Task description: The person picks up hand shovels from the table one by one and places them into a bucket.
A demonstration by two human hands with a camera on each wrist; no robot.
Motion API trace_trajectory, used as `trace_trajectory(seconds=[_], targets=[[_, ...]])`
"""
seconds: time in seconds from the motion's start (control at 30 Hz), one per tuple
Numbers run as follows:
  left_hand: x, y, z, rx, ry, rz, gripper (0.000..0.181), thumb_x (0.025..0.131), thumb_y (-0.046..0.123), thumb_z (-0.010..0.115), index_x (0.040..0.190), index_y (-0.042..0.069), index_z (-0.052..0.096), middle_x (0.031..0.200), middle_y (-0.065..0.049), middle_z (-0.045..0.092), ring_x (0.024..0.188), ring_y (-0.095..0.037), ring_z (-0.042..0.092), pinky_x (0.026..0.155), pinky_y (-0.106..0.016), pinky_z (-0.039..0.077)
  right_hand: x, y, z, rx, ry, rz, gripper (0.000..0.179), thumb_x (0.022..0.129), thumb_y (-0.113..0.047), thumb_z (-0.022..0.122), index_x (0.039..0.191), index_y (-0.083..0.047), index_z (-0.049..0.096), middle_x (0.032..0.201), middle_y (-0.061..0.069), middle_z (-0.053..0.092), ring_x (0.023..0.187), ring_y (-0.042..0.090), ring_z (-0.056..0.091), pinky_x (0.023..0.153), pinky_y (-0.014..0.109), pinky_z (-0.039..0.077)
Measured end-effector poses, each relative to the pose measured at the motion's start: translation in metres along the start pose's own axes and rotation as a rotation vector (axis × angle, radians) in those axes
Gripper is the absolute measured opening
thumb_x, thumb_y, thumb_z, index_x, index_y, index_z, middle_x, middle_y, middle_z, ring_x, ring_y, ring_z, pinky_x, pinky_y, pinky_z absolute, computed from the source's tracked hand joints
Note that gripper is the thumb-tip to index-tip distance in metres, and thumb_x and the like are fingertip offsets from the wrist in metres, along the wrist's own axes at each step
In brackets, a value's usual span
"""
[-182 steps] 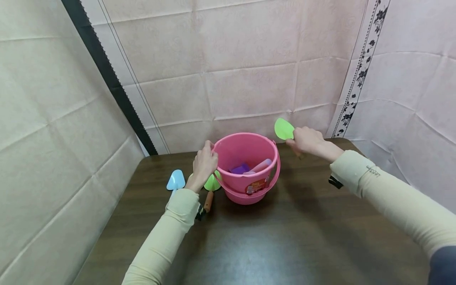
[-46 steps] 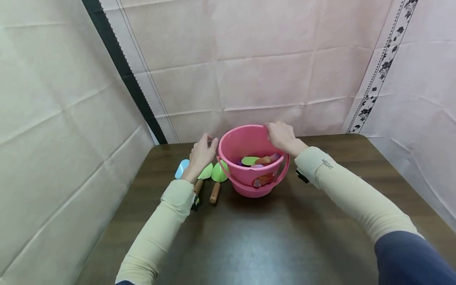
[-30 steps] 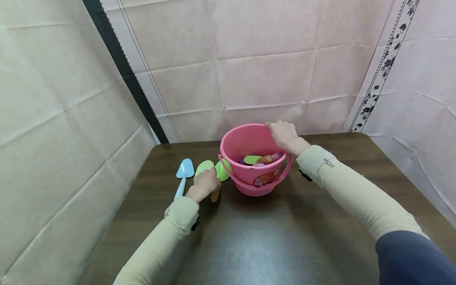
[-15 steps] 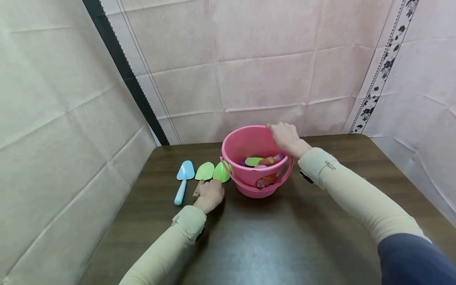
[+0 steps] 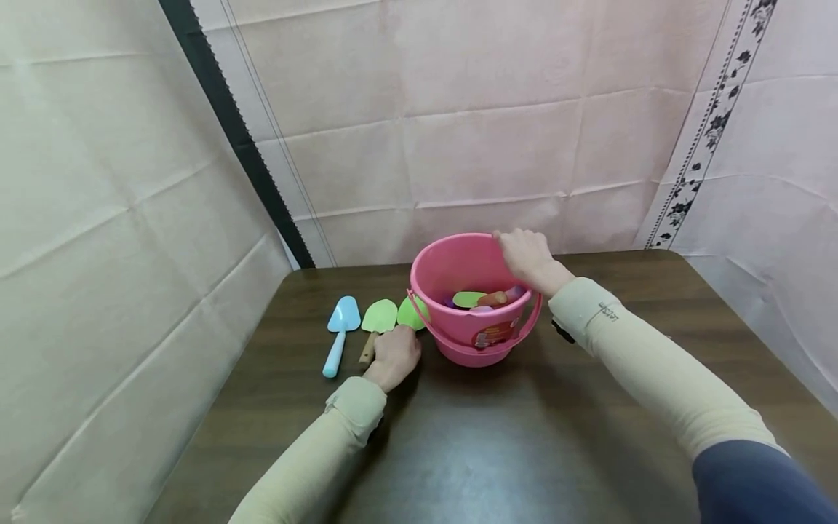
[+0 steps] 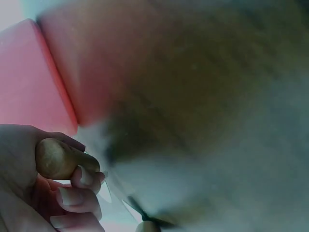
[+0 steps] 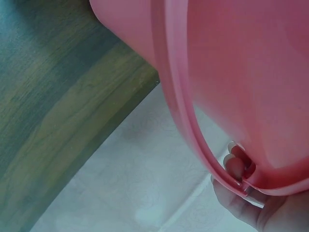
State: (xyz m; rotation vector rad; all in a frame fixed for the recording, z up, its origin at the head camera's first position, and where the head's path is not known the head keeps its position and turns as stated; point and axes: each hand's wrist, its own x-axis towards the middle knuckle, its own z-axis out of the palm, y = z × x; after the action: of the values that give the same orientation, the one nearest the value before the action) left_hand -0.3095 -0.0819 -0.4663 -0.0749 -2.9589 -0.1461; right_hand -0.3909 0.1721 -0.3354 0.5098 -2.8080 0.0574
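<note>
Left hand: fingers curled round the wood handle of 1 green shovel, butt end showing.
Right hand: fingers hooked on the rim at the bucket's far right, close to 1 end of the bail.
Green shovel: blade just left of the bucket; I cannot tell whether they touch.
Bucket: upright on the table, with at least 3 things inside, among them 1 green blade.
Bail risk: slung low, its left part crosses the blade in the head view, so a straight lift could snag there.
Tip risk: if the blade catches, the bucket would likely lean; the right hand steadies only the far right.
Neighbour risk: a 2nd green shovel lies just left of the hand, so a leftward swing might knock it, perhaps into the blue shovel.
Handle risk: round wood could roll in the fingers, turning the blade against the rim.
Fill risk: a long handle dropped on what is inside may rest askew.
</note>
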Motion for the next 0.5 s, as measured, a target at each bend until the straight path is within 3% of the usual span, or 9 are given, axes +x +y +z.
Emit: trace_trajectory(seconds=[0.23,0.5], targets=[[0.003,-0.001,-0.007,-0.037,0.014,0.005,0.031,0.086,0.022,0.058,0.057,0.010,0.055,0.062,-0.010,0.061,0.058,-0.029,0.061,0.047,-0.045,0.046,-0.002,0.002,0.003,0.007,0.000,0.004,0.026,0.096,-0.008,0.050,0.119,-0.007,0.060,0.096,0.017,0.068,0.086,0.037,0.067,0.067,0.054,0.054],[0.010,-0.006,-0.027,-0.036,0.002,0.021,0.037,0.088,0.022,0.057,0.053,0.012,0.052,0.057,-0.006,0.054,0.053,-0.025,0.054,0.047,-0.042,0.046,-0.002,0.002,0.002,0.001,0.053,0.006,0.023,0.097,-0.010,0.047,0.114,-0.008,0.062,0.095,0.018,0.069,0.085,0.040,0.067,0.066,0.055,0.053]])
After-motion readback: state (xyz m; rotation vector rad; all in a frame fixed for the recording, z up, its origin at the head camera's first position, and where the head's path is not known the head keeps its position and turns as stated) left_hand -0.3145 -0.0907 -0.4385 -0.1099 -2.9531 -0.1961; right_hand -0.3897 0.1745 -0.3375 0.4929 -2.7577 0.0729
